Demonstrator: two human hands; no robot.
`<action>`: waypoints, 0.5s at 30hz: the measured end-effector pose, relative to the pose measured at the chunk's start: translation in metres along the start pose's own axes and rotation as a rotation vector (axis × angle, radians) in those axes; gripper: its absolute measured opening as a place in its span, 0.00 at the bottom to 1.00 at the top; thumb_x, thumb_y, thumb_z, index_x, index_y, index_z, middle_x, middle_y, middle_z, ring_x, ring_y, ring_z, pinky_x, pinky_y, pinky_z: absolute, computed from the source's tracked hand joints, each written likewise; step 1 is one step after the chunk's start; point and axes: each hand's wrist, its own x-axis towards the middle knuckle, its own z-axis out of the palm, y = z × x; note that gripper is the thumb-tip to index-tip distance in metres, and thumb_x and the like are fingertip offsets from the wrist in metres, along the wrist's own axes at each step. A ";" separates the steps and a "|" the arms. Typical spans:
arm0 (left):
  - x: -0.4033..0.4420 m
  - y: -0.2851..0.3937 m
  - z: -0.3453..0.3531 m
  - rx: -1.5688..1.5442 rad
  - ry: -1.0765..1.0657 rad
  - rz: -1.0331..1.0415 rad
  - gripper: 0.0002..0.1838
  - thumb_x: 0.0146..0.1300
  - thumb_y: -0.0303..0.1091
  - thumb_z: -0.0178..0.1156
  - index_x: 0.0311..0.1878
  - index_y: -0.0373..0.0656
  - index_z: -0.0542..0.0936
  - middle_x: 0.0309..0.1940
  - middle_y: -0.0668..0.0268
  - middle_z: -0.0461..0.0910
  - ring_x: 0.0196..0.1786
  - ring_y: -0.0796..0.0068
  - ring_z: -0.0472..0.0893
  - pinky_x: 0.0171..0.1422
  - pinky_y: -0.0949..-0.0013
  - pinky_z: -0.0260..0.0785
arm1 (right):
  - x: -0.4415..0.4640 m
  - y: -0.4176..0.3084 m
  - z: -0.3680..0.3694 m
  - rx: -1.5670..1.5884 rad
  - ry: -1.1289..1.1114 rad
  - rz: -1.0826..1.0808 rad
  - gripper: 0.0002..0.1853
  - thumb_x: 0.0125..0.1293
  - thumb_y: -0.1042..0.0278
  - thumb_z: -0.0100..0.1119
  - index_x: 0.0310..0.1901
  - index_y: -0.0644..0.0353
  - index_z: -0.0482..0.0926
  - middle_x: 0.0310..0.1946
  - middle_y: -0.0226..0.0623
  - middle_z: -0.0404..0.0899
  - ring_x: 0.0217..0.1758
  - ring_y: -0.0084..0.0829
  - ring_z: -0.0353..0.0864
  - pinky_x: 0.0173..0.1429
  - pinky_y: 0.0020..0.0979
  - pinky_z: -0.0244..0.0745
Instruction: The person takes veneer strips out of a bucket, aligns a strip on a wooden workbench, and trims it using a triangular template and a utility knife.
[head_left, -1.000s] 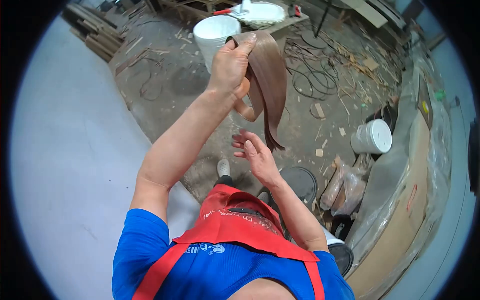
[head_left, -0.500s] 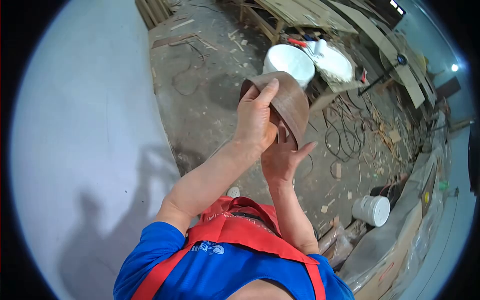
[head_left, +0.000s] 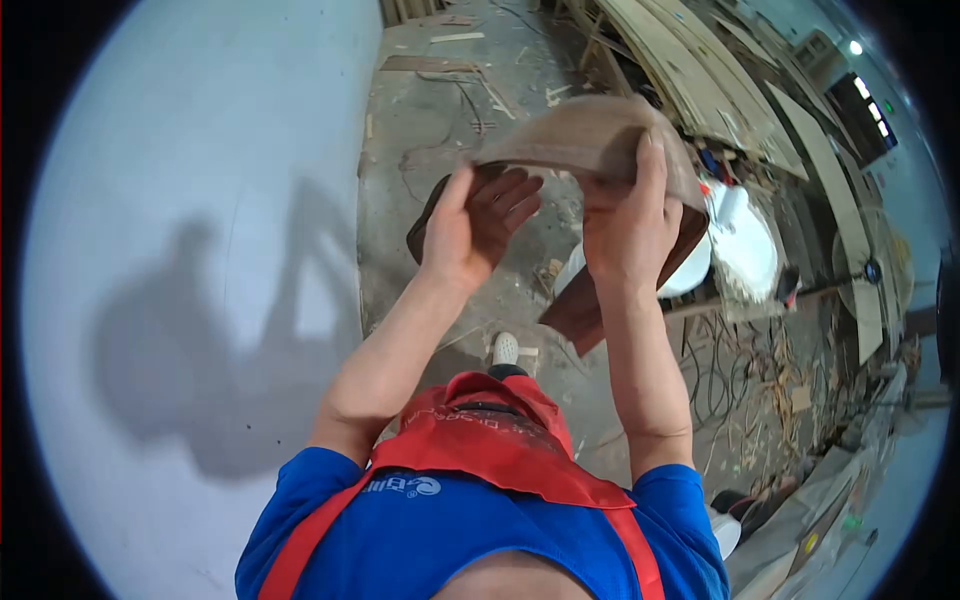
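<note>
A wide, thin brown strip (head_left: pixel 580 130) arches in the air between my two hands, bent over, with a loose end hanging below on the right. My right hand (head_left: pixel 635 225) grips the strip, thumb on its outer face. My left hand (head_left: pixel 475 225) is under the strip's left part, its fingers spread and slightly curled, the thumb near the strip's lower edge. At the far left the strip curls back behind my left hand.
A pale wall (head_left: pixel 200 150) stands at the left. Beyond the strip are a white round lid (head_left: pixel 743 245), a partly hidden white bucket (head_left: pixel 688 270) and long boards (head_left: pixel 700 75). Cables (head_left: pixel 715 375) and wood scraps lie on the floor (head_left: pixel 420 130). A plastic-covered stack is at the lower right.
My hands have moved apart and the strip now spans between them. My right hand has risen and taken hold of it; my left hand has loosened and shifted left. The view has turned left.
</note>
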 end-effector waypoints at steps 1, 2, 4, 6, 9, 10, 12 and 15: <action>0.011 0.008 -0.007 -0.001 0.026 -0.015 0.28 0.74 0.54 0.59 0.58 0.35 0.74 0.58 0.51 0.78 0.61 0.52 0.81 0.66 0.48 0.76 | 0.025 0.003 0.012 0.020 -0.046 0.010 0.19 0.78 0.59 0.54 0.62 0.63 0.75 0.54 0.42 0.80 0.53 0.37 0.84 0.56 0.42 0.84; 0.024 0.015 -0.015 0.000 0.045 -0.035 0.33 0.73 0.59 0.57 0.59 0.33 0.74 0.59 0.48 0.78 0.62 0.49 0.80 0.67 0.47 0.76 | 0.049 0.005 0.025 0.042 -0.089 0.011 0.18 0.78 0.60 0.56 0.61 0.64 0.76 0.53 0.42 0.81 0.52 0.37 0.85 0.54 0.42 0.85; 0.054 0.020 -0.054 0.053 0.088 -0.044 0.40 0.70 0.66 0.55 0.60 0.31 0.72 0.60 0.45 0.77 0.63 0.46 0.79 0.67 0.45 0.75 | 0.100 0.008 0.050 0.067 -0.153 0.019 0.18 0.77 0.62 0.57 0.60 0.65 0.76 0.51 0.43 0.81 0.50 0.36 0.85 0.51 0.42 0.86; 0.081 0.016 -0.097 0.090 0.163 -0.063 0.47 0.67 0.73 0.52 0.61 0.29 0.71 0.61 0.43 0.75 0.64 0.43 0.78 0.67 0.43 0.75 | 0.144 0.014 0.071 -0.077 -0.167 0.018 0.18 0.77 0.61 0.57 0.59 0.66 0.76 0.52 0.44 0.81 0.50 0.37 0.85 0.50 0.42 0.87; 0.132 0.009 -0.145 -0.018 0.238 -0.264 0.57 0.63 0.79 0.46 0.70 0.27 0.65 0.60 0.44 0.79 0.68 0.44 0.76 0.74 0.40 0.67 | 0.204 0.035 0.099 -0.122 -0.235 0.007 0.19 0.77 0.60 0.57 0.59 0.67 0.76 0.52 0.44 0.81 0.50 0.37 0.85 0.50 0.42 0.87; 0.150 0.006 -0.157 -0.037 0.241 -0.251 0.57 0.63 0.79 0.46 0.70 0.27 0.65 0.60 0.44 0.79 0.68 0.44 0.76 0.74 0.40 0.67 | 0.225 0.043 0.108 -0.089 -0.258 -0.017 0.19 0.76 0.60 0.58 0.59 0.67 0.76 0.52 0.44 0.80 0.50 0.38 0.85 0.52 0.42 0.86; 0.193 0.000 -0.167 -0.071 0.197 -0.361 0.62 0.58 0.84 0.45 0.68 0.25 0.65 0.63 0.41 0.75 0.66 0.43 0.77 0.71 0.39 0.70 | 0.267 0.061 0.127 -0.070 -0.291 -0.044 0.19 0.76 0.60 0.58 0.59 0.67 0.76 0.52 0.44 0.80 0.51 0.38 0.85 0.53 0.42 0.86; 0.276 -0.002 -0.186 -0.050 0.133 -0.457 0.65 0.54 0.87 0.44 0.68 0.23 0.64 0.64 0.40 0.73 0.65 0.43 0.77 0.70 0.38 0.71 | 0.323 0.091 0.149 0.027 -0.281 -0.155 0.18 0.78 0.58 0.54 0.53 0.68 0.80 0.46 0.41 0.84 0.45 0.33 0.87 0.52 0.38 0.87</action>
